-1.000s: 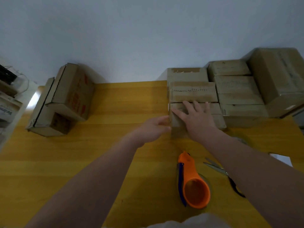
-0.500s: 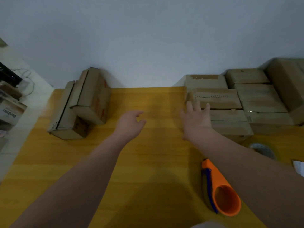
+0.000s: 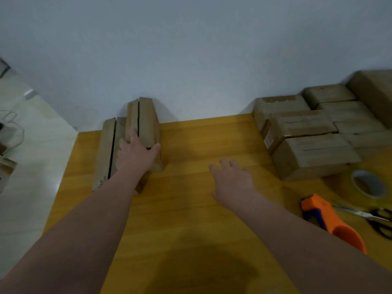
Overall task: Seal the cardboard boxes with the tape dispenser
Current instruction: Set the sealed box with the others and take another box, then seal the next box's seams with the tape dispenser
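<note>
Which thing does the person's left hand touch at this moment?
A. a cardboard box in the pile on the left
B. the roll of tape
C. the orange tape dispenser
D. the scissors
A: the left hand lies on the upper cardboard box of the left pile, while the tape dispenser, the scissors and the roll of tape lie apart on the right.

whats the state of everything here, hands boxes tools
left hand: laid on the top left box
right hand: open, holding nothing
top left box: seam gaping
tape dispenser: lying on table, untouched
scissors: blades closed
tape roll: lying flat
right boxes: flaps shut
</note>
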Demonstrator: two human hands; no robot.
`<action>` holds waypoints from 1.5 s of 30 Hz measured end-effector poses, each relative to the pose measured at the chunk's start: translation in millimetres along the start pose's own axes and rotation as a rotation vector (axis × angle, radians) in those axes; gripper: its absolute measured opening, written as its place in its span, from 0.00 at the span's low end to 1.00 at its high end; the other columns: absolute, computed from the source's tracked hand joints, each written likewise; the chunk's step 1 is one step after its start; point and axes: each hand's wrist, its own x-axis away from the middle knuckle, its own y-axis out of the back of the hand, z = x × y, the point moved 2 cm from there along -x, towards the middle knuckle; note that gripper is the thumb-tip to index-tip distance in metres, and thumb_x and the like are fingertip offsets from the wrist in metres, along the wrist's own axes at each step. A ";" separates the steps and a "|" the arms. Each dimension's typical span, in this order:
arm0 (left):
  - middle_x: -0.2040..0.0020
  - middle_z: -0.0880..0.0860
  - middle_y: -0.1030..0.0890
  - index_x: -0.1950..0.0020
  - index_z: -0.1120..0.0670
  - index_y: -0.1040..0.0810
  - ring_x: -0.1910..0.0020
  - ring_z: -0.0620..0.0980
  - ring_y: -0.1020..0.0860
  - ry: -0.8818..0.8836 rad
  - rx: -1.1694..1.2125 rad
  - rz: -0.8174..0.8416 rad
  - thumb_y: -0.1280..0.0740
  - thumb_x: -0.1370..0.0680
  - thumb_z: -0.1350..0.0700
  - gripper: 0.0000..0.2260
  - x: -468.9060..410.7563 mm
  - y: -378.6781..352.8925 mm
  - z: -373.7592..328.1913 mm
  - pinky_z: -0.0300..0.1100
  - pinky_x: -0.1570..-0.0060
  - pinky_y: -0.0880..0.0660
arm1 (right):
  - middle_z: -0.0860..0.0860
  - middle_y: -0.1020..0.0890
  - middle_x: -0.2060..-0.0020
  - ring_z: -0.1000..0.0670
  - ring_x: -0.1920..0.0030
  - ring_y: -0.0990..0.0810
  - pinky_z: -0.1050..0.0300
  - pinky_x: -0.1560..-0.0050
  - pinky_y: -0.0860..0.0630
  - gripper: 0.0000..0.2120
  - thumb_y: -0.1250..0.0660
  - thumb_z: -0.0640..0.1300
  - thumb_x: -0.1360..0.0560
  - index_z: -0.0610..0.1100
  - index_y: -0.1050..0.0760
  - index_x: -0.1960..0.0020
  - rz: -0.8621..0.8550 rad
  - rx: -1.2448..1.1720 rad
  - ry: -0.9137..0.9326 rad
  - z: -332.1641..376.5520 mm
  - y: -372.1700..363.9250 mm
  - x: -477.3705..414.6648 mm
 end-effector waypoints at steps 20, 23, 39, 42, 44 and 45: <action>0.26 0.44 0.48 0.23 0.36 0.52 0.31 0.52 0.42 -0.695 -0.050 0.633 0.30 0.27 0.53 0.41 179.7 -53.1 -50.5 0.47 0.39 0.32 | 0.49 0.32 0.28 0.47 0.29 0.33 0.53 0.34 0.33 0.30 0.39 0.57 0.21 0.49 0.41 0.23 -0.266 -0.964 -0.242 -124.8 -59.2 100.6; 0.25 0.41 0.52 0.24 0.34 0.54 0.29 0.54 0.47 -0.687 -0.101 0.629 0.32 0.26 0.54 0.40 197.1 -56.9 -51.9 0.53 0.32 0.36 | 0.49 0.27 0.33 0.47 0.35 0.27 0.53 0.38 0.28 0.28 0.38 0.59 0.22 0.47 0.35 0.26 -0.285 -0.991 -0.264 -134.1 -70.7 112.7; 0.26 0.53 0.46 0.24 0.40 0.65 0.28 0.56 0.45 -0.684 -0.478 0.137 0.48 0.27 0.28 0.40 245.5 -86.9 -75.4 0.54 0.34 0.36 | 0.44 0.25 0.48 0.43 0.50 0.24 0.53 0.58 0.30 0.18 0.35 0.51 0.22 0.42 0.34 0.39 -0.193 -0.559 -0.495 -193.2 -122.6 134.8; 0.26 0.53 0.46 0.24 0.41 0.65 0.29 0.56 0.44 -0.701 -0.505 0.149 0.49 0.26 0.28 0.39 243.8 -85.5 -75.2 0.53 0.34 0.36 | 0.48 0.23 0.59 0.48 0.60 0.22 0.55 0.66 0.28 0.22 0.34 0.44 0.23 0.43 0.41 0.34 -0.087 -0.532 -0.525 -195.1 -135.4 136.0; 0.26 0.53 0.46 0.23 0.41 0.65 0.29 0.56 0.44 -0.720 -0.522 0.165 0.50 0.27 0.28 0.39 243.4 -83.9 -75.6 0.53 0.35 0.37 | 0.49 0.26 0.65 0.52 0.68 0.26 0.57 0.73 0.33 0.22 0.37 0.39 0.23 0.44 0.41 0.33 -0.120 -0.514 -0.516 -197.6 -138.7 136.0; 0.26 0.53 0.46 0.23 0.41 0.65 0.29 0.56 0.44 -0.728 -0.527 0.175 0.51 0.27 0.28 0.39 242.7 -83.4 -75.4 0.53 0.35 0.38 | 0.49 0.26 0.66 0.52 0.69 0.27 0.57 0.74 0.34 0.21 0.37 0.37 0.23 0.44 0.40 0.34 -0.155 -0.520 -0.500 -199.2 -136.5 136.6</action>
